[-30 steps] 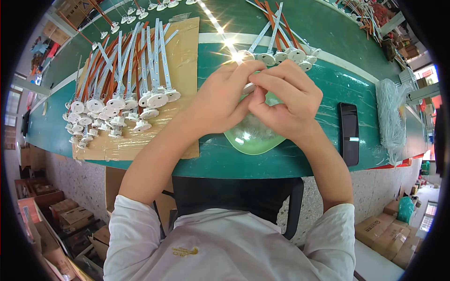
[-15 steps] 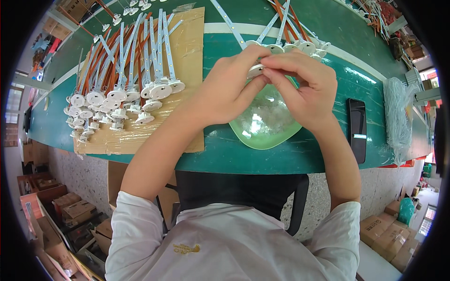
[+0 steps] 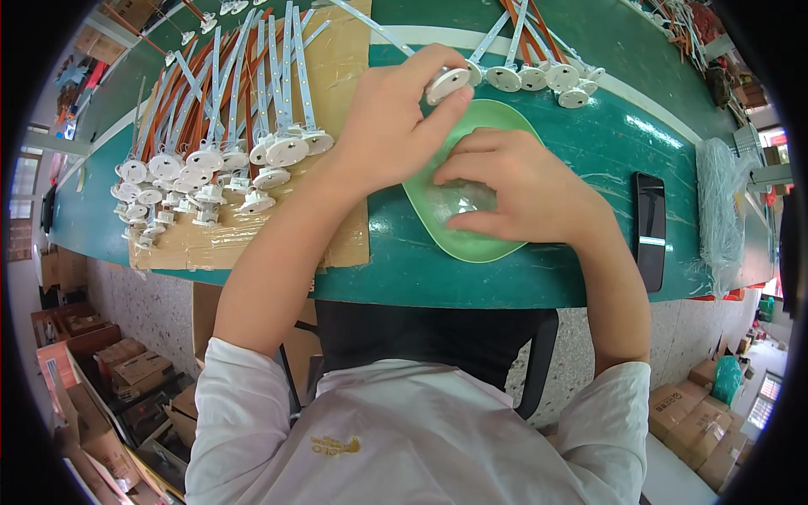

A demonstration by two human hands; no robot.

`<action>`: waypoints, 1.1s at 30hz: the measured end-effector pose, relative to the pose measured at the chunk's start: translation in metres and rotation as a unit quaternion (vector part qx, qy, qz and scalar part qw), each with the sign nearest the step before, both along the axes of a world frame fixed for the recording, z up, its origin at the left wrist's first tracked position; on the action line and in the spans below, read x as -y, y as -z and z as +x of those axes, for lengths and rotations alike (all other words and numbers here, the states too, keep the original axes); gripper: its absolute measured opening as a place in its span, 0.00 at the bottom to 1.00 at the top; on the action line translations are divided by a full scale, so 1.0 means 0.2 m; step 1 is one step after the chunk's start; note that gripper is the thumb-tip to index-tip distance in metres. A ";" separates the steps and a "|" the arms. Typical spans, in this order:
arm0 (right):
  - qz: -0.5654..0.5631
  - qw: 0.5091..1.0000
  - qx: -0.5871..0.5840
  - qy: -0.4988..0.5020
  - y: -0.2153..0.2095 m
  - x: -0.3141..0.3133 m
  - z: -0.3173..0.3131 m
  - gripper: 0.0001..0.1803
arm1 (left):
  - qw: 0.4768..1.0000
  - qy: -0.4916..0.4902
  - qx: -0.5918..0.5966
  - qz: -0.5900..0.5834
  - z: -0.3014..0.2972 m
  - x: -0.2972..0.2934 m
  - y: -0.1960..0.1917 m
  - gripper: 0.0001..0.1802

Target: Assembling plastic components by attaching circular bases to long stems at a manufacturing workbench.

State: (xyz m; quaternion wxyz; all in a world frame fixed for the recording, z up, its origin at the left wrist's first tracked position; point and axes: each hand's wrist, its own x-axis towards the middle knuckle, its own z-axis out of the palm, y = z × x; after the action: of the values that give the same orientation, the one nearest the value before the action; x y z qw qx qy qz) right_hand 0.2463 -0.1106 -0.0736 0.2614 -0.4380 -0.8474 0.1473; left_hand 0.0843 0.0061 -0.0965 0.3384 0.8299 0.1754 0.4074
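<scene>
A: Pinching a white disc [image 3: 447, 83] between thumb and fingers, the left hand [image 3: 396, 118] lifts it above the green bowl [image 3: 471, 244].

B: The right hand [image 3: 522, 189] (fingers curled, grip hidden) reaches into that bowl.

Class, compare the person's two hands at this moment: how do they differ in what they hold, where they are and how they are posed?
The left hand pinches a white round disc with a strip above the bowl's far rim; the right hand holds no such part. The left hand is raised with fingers curled on the disc; the right hand reaches down into the green bowl. Both are bare and over the green table.
</scene>
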 end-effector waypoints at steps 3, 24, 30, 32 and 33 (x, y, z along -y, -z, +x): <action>-0.053 0.999 -0.008 -0.006 -0.01 -0.01 0.03 0.13 | 0.998 -0.010 0.021 0.061 0.00 0.01 -0.02 0.11; -0.293 0.912 -0.248 0.142 -0.07 -0.02 0.04 0.07 | 0.999 -0.017 0.037 0.033 0.01 0.02 -0.03 0.11; -0.307 0.896 -0.300 0.113 -0.05 -0.03 0.06 0.12 | 0.999 -0.019 0.027 0.034 0.00 0.03 -0.04 0.11; -0.302 0.897 -0.301 0.120 -0.05 -0.03 0.07 0.12 | 0.999 -0.016 0.031 0.030 0.00 0.03 -0.04 0.11; -0.291 0.908 -0.278 0.113 -0.04 -0.03 0.07 0.13 | 0.999 -0.016 0.031 0.030 0.00 0.03 -0.04 0.11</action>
State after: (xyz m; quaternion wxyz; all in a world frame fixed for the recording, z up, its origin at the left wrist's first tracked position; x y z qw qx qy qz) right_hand 0.2607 -0.1044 -0.0650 0.3624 -0.5283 -0.6046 0.4732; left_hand 0.0845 0.0008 -0.0886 0.3117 0.8239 0.1662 0.4432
